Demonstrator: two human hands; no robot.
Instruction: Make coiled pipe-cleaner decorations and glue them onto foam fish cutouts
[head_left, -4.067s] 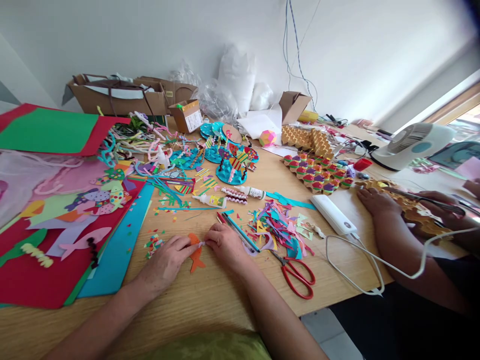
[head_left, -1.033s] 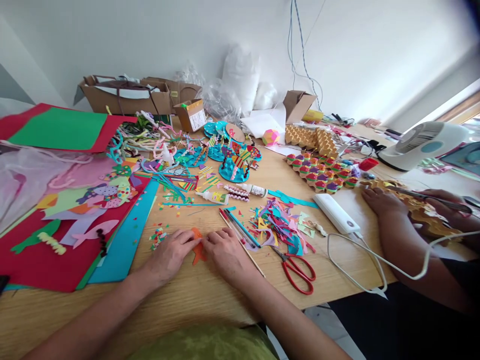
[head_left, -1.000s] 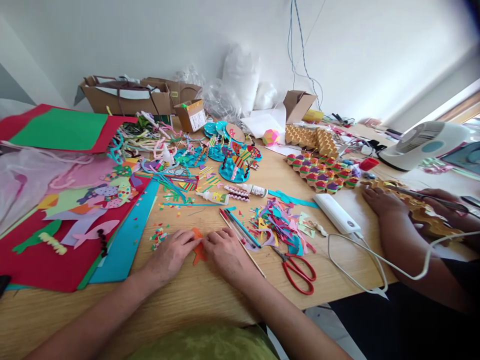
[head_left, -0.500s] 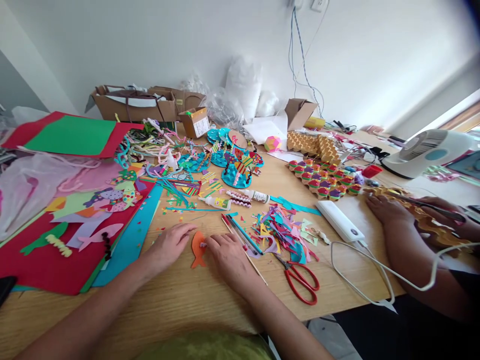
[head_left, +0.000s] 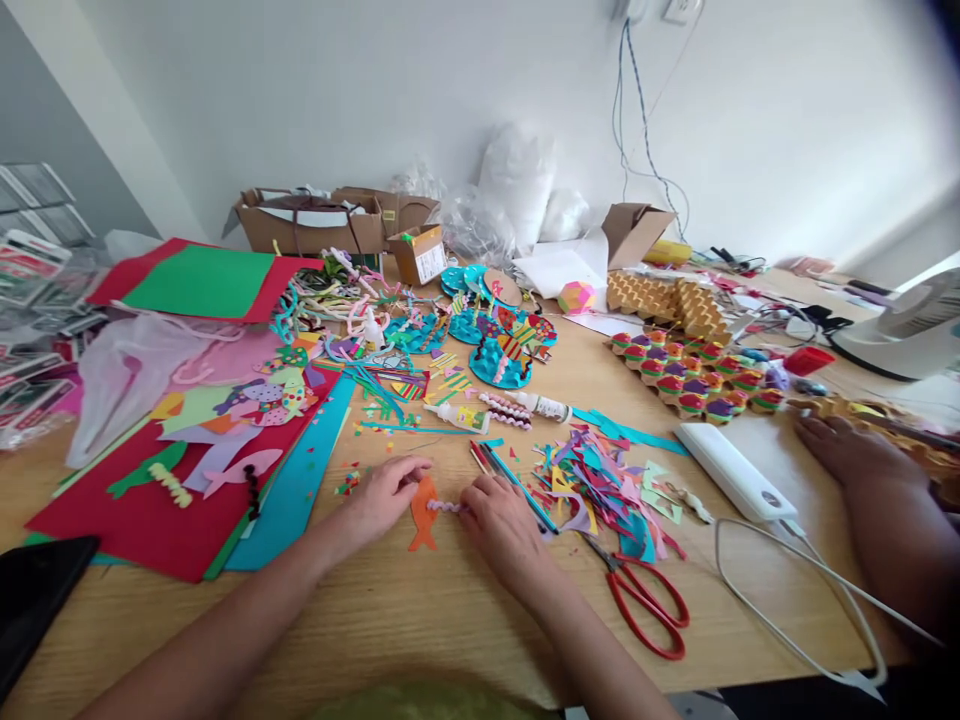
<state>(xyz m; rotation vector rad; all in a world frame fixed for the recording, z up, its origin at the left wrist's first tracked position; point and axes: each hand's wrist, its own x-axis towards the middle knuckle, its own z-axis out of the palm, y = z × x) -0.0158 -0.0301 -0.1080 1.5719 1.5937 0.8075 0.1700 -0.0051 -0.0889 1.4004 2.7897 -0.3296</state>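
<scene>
An orange paper fish is between my hands, close to the table's front. My left hand has its fingers bent and closed at the fish's upper left edge. A coiled lilac pipe cleaner runs from the middle of the fish to my right hand, whose fingertips are closed on its outer end. Just past my right hand lie a few pens. Red-handled scissors rest to the right of my forearm.
Paper scraps are heaped to the right, by a white power bank with a looping cable. Glue bottles lie ahead. Coloured sheets with paper fish cover the left. A co-worker's hand rests at the far right beside egg cartons.
My right hand has drawn back to the right from the fish, so more of the coiled pipe cleaner shows. My left fingers have come to the fish's edge. The view has turned left.
</scene>
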